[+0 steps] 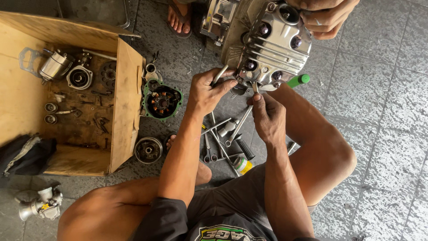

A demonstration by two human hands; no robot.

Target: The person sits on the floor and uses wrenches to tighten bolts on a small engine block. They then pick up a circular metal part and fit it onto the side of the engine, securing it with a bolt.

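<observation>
Silver engine: I am looking down on a finned metal engine head (272, 44) standing on the grey tiled floor (383, 111) ahead of my knees; its near lower corner is where both of my hands are meeting
Left hand: my left hand (207, 91) is curling around a thin metal tool handle (219, 75); fingers are closing on it, thumb lying along the top; the tip is reaching toward the engine's near corner
Right hand: my right hand (267, 117) is pinching a small metal wrench (255, 88) between thumb and fingertips; its upper end is touching the engine's lower edge
Other person: another person's hand (327, 18) is gripping the far top of the engine; a sandalled foot (179, 18) is showing beyond it
Green handle: a green-handled tool (298, 81) is lying just beside the engine, on its right
Loose tools: spanners and pliers (220, 138) are lying in a heap on the floor between my forearms; a small yellow-labelled tin (243, 165) is lying near them
Stator: a round green-rimmed coil plate (162, 101) is resting beside the box; a round metal drum (148, 150) is sitting nearer to me
Wooden box: an open wooden box (127, 102) on my left is holding assorted engine parts (67, 71)
Carburettor: a grey carburettor (40, 205) is lying on the floor well apart, at my lower left
</observation>
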